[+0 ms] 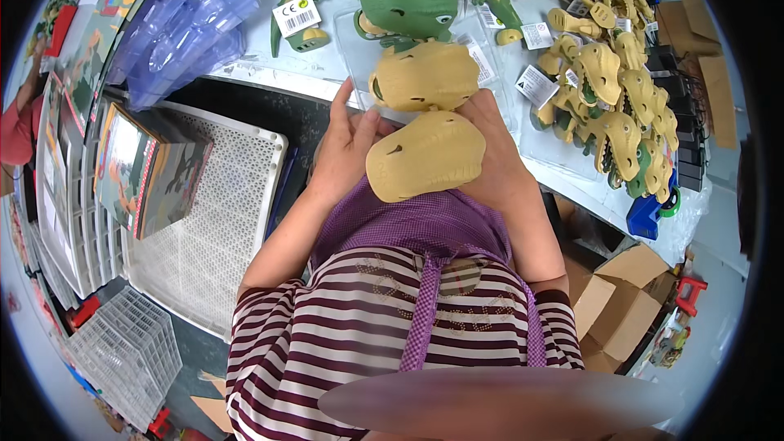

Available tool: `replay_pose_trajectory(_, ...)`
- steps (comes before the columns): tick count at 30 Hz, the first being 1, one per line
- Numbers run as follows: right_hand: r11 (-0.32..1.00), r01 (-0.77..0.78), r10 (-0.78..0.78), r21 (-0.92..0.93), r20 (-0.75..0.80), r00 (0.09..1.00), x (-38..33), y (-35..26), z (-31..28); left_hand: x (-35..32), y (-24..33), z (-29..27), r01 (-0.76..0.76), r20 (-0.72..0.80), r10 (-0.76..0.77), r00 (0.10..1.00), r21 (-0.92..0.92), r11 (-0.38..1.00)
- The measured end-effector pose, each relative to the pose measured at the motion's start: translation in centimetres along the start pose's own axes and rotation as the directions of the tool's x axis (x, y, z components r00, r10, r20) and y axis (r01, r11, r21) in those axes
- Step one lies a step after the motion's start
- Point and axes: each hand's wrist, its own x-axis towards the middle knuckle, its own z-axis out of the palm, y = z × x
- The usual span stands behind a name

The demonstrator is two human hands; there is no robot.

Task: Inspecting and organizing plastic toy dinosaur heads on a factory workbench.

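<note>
Left hand (347, 143), half-open, and right hand (500, 153), fingers hidden, flank tan heads (429, 159), grips unclear, by the table's (273, 80) near-edge tray (351, 51), white tag (298, 16) beyond.

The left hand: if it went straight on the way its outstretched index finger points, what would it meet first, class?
Probably the clear, broad plastic tray, whose edge lies close to the left hand; the green, rounded plastic dinosaur head comes farther on. Depth there is unclear.
</note>
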Motion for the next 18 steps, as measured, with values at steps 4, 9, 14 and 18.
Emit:
replay_pose_trajectory(4,0.998,-0.040,0.041,0.040,-0.032,0.999,0.0,0.0,-0.1,-0.3,1.2,0.4,0.066,0.027,-0.064,0.998,-0.093,0.993)
replay_pose_trajectory(9,0.993,-0.074,0.077,0.088,-0.033,0.997,-0.3,0.4,-0.1,-0.4,1.8,0.9,0.104,0.038,-0.098,0.995,-0.237,0.966)
replay_pose_trajectory(14,0.983,-0.098,0.100,0.157,-0.005,0.995,-0.5,0.7,-0.1,-0.5,2.5,1.2,0.112,0.042,-0.106,0.993,-0.193,0.975)
replay_pose_trajectory(18,0.965,-0.116,0.115,0.234,0.017,0.993,-0.9,1.0,0.3,-0.8,3.1,1.5,0.113,0.033,-0.109,0.993,-0.160,0.981)
